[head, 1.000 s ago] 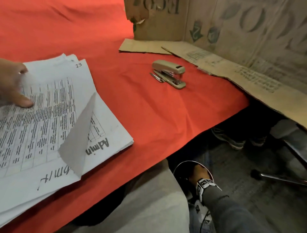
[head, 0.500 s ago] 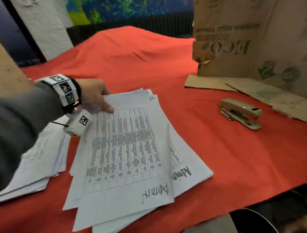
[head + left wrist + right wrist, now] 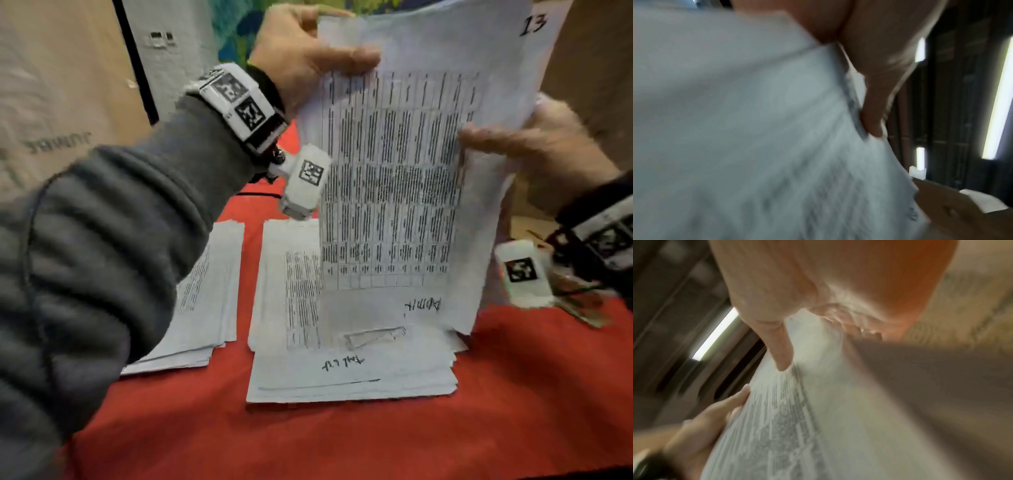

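A printed sheet (image 3: pixel 404 178) with a table and the number 13 in its corner is held upright above the red table. My left hand (image 3: pixel 308 58) grips its upper left edge, thumb across the front. At the sheet's right edge my right hand (image 3: pixel 534 144) pinches it, thumb on the printed side. In the left wrist view the blurred sheet (image 3: pixel 756 129) fills the frame under the thumb (image 3: pixel 875 81). The right wrist view has the paper (image 3: pixel 797 402) pinched between thumb and fingers. A stack of papers (image 3: pixel 349 373) lies flat below.
A second pile of sheets (image 3: pixel 205 301) lies to the left on the red tablecloth (image 3: pixel 308 442). Cardboard panels (image 3: pixel 61 85) stand at the back left and back right. The stapler is hidden behind my right wrist.
The top sheet has left the stack and now stands upright in the air. My right hand has come up from below the table and taken its right edge. The view swung left.
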Demonstrator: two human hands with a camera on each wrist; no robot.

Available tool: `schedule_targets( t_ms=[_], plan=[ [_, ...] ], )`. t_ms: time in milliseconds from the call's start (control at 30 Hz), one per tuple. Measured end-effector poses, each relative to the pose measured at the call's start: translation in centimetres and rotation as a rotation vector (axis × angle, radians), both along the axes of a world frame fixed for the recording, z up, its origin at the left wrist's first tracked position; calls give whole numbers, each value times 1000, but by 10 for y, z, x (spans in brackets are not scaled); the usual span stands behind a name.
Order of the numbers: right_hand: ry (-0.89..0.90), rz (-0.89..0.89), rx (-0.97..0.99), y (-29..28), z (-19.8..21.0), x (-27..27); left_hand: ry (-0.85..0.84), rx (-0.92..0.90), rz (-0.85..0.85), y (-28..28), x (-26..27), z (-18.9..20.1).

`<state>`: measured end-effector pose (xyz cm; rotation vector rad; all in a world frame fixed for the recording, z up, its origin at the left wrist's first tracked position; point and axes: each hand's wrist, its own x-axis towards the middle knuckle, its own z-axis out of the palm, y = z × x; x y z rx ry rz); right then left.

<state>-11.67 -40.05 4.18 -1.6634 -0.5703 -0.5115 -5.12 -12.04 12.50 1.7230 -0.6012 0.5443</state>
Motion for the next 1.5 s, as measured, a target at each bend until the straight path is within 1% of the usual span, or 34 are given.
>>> schedule_targets(
  t_ms=[33,67,133,200,233,267,333,400,467,533,600,667,733,767,800,867,933,1000,1067,1133,1200,1333,1400,1433,1500],
  plan=[
    [-22,25,-45,2,5,9,-67,-55,70,0,-1,4],
    [-68,74,38,6,17,29,-131,-52,145,1,-4,5],
    [-68,-96,176,15,34,55,-171,-78,169,2,-3,7],
    [-147,-127,227,19,47,61,-134,-143,213,7,-6,3],
    [-185,-149,214,22,55,61,-109,-136,197,9,-4,-2],
    [-200,-168,230,27,63,58,-78,-111,131,10,-6,-4],
    [-180,-144,297,35,67,59,-5,-76,62,6,-13,-5],
    [-110,-107,282,40,62,64,4,-87,121,3,-15,-16],
    [12,-34,257,42,44,69,50,-154,100,2,-13,-36],
    [111,-69,192,41,16,73,119,-194,76,1,-8,-62],
    [90,-142,107,42,-7,77,147,-178,104,-1,-5,-77],
    [14,-202,62,45,-6,80,133,-180,178,-5,-7,-73],
    [-83,-248,57,48,15,81,55,-188,293,-10,-13,-54],
    [-127,-256,70,48,28,82,38,-220,305,-10,-15,-43],
    [-148,-236,99,47,38,81,30,-288,263,-10,-20,-32],
    [-101,-162,170,45,46,83,56,-413,171,-8,-22,-22],
    [7,-115,179,45,33,85,128,-475,112,-4,-19,-32],
    [79,-123,136,46,12,89,193,-398,112,-4,-13,-52],
    [84,-134,124,48,-3,93,224,-348,160,-4,-9,-63],
    [80,-143,135,52,-4,96,200,-329,207,-5,-8,-62],
    [82,-139,142,55,1,98,220,-326,209,-6,-6,-56],
    [134,-133,154,56,-5,98,294,-448,120,-4,-1,-57],
    [151,-116,152,57,-10,98,286,-400,140,-7,-8,-57],
    [154,-109,154,57,-9,98,282,-360,147,-7,-6,-59],
    [151,-102,184,55,0,98,261,-342,159,-9,-9,-53]
  ],
)
